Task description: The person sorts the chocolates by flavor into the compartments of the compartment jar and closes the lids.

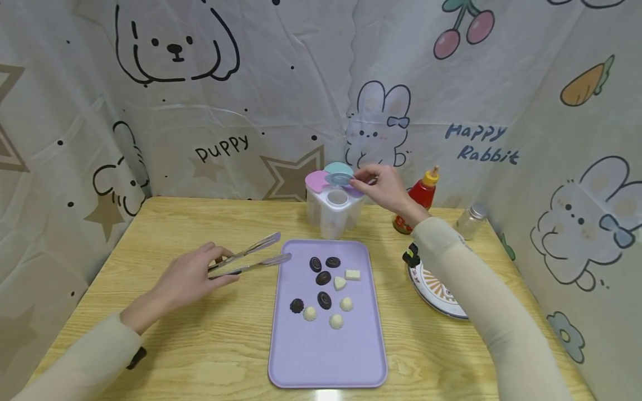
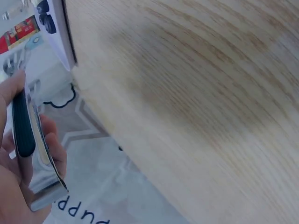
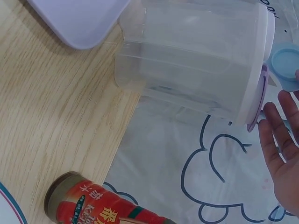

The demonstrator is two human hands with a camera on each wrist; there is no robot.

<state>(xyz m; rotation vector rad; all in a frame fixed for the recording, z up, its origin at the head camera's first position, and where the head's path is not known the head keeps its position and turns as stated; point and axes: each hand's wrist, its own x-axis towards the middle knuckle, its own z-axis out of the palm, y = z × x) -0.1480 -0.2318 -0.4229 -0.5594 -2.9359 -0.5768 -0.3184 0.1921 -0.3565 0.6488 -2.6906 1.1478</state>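
My left hand [image 1: 188, 278] holds metal tongs [image 1: 268, 241] left of the tray, their arms spread and nothing between the tips. In the left wrist view my fingers wrap the dark grip [image 2: 23, 126] of the tongs. My right hand [image 1: 383, 188] pinches a raised light-blue lid [image 1: 338, 179] on a clear multi-compartment container [image 1: 333, 220]; a round opening shows in front of it. Pink, teal and purple lids cover other compartments. On the lilac tray [image 1: 326, 362] lie several dark chocolates [image 1: 324, 301] and several white chocolates [image 1: 336, 321].
Right of the container stands a red ketchup bottle [image 1: 423, 192] with a yellow cap, partly behind my right arm. A clear jar [image 1: 471, 221] with a metallic lid is farther right. My sleeve partly hides a patterned plate [image 1: 436, 292]. Printed curtains enclose the wooden table.
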